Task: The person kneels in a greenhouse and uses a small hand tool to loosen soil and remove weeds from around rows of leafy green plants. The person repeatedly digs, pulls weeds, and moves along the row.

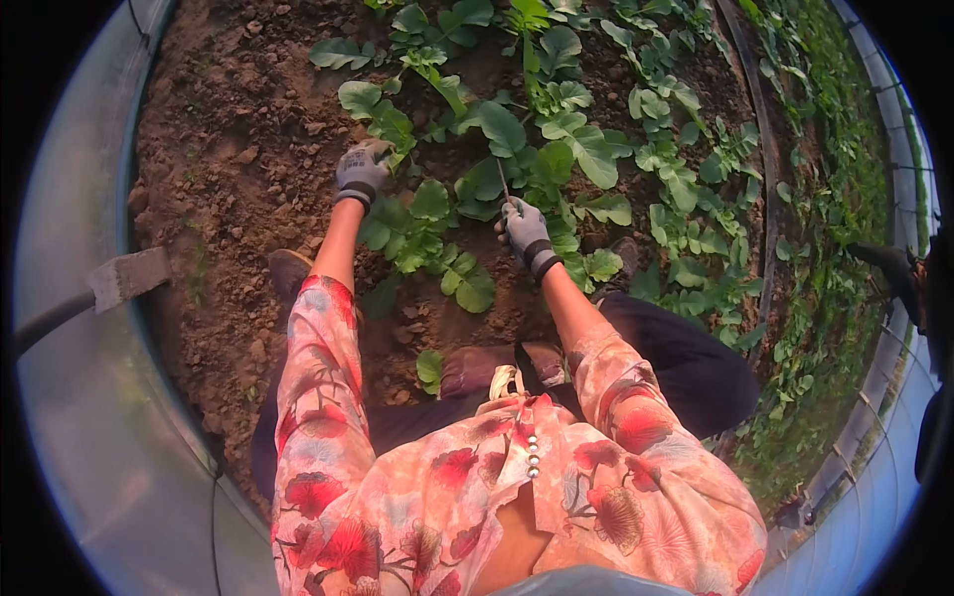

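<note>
My left hand, in a grey work glove with a dark cuff, is at the left edge of the leafy crop. Its fingers are curled around the edge of a green lobed leaf. To the right, my right hand, gloved alike, grips a thin metal tool. The tool points away from me among broad leaves; its handle is mostly hidden in my fist and its tip lies against the foliage. Between my hands and nearer to me grows a low leafy plant in brown soil.
Cloddy soil spreads left, up to a plastic sheet wall. A grey block sits on a dark bar there. A black drip hose runs along the right. Another person's dark shoe shows at the far right. My shoe is beside my left forearm.
</note>
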The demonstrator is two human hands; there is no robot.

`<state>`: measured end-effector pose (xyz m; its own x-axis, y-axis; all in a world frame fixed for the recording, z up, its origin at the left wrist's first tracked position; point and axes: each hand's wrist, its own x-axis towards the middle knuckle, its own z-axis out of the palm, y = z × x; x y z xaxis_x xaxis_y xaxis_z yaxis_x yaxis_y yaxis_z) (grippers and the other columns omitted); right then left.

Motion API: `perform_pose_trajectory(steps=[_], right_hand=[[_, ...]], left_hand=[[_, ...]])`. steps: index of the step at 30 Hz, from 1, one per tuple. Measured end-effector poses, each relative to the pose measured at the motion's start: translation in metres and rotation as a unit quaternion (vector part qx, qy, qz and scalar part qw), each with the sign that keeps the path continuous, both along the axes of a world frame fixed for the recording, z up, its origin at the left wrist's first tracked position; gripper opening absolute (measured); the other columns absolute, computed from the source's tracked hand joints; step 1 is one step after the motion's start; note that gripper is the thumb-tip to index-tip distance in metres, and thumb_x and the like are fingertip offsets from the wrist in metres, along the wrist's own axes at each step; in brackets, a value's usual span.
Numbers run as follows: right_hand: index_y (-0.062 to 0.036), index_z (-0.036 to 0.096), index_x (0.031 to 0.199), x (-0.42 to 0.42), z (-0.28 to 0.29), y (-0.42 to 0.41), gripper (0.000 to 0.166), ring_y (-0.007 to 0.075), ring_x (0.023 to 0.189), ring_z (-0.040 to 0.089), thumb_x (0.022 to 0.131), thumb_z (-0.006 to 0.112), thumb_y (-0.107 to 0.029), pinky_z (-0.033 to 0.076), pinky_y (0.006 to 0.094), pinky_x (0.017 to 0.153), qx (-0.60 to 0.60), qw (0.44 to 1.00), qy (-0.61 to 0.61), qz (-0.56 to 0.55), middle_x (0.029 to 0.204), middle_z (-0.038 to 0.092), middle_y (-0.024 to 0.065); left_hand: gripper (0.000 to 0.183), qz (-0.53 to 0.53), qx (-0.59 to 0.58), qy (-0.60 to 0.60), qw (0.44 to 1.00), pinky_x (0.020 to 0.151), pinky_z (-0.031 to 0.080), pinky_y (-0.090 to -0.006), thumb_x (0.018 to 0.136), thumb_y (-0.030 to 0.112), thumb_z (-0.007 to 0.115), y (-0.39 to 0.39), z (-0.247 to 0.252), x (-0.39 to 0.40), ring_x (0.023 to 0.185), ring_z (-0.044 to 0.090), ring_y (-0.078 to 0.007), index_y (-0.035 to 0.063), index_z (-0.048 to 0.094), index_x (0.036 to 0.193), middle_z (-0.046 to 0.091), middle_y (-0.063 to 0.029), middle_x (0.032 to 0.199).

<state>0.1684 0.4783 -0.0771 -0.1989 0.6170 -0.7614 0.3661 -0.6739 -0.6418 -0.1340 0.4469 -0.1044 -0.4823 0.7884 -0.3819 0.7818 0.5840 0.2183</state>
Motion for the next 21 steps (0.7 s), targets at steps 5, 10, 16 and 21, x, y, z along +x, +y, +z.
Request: perform_pose_trajectory(steps=[5,10,16,21], right_hand=[[-0.0071,0.055,0.103,-0.006,0.022,0.023,0.022,0.0166,0.050,0.059,0.094,0.045,-0.024,0.050,0.0331,0.044,0.041,0.993,-0.053,0.093,0.066,0.060,0.0046],[-0.0032,0.055,0.092,0.008,0.059,0.040,0.016,0.0182,0.054,0.062,0.089,0.051,-0.018,0.053,0.0338,0.047,0.057,0.990,-0.029,0.123,0.068,0.062,0.0076],[-0.0010,0.057,0.089,0.035,0.147,0.061,0.017,0.0196,0.057,0.064,0.080,0.058,-0.015,0.053,0.0328,0.049,0.190,0.952,-0.070,0.231,0.070,0.065,0.0098],[-0.0020,0.060,0.092,0.080,0.229,0.097,0.019,0.0170,0.056,0.061,0.080,0.057,-0.017,0.051,0.0310,0.048,0.247,0.930,-0.058,0.267,0.069,0.062,0.0077]], left_hand=[[0.035,-0.090,0.027,0.011,0.996,0.101,0.039,-0.0385,0.085,0.037,0.056,0.007,0.021,0.016,0.119,0.051,-0.0254,0.0237,0.063,0.117,0.057,-0.0077,0.126],[0.039,-0.120,-0.044,0.059,0.990,0.097,0.043,-0.0383,0.085,0.037,0.056,0.009,0.049,0.041,0.116,0.054,-0.0255,0.0250,0.059,0.123,0.057,-0.0065,0.126],[0.047,-0.072,-0.116,0.034,0.990,0.101,0.041,-0.0405,0.085,0.040,0.051,0.028,0.110,0.054,0.123,0.049,-0.0251,0.0245,0.053,0.130,0.049,-0.0066,0.136],[0.051,-0.111,-0.073,0.097,0.986,0.102,0.041,-0.0408,0.085,0.043,0.055,0.054,0.161,0.063,0.125,0.048,-0.0253,0.0265,0.050,0.133,0.051,-0.0053,0.135]])
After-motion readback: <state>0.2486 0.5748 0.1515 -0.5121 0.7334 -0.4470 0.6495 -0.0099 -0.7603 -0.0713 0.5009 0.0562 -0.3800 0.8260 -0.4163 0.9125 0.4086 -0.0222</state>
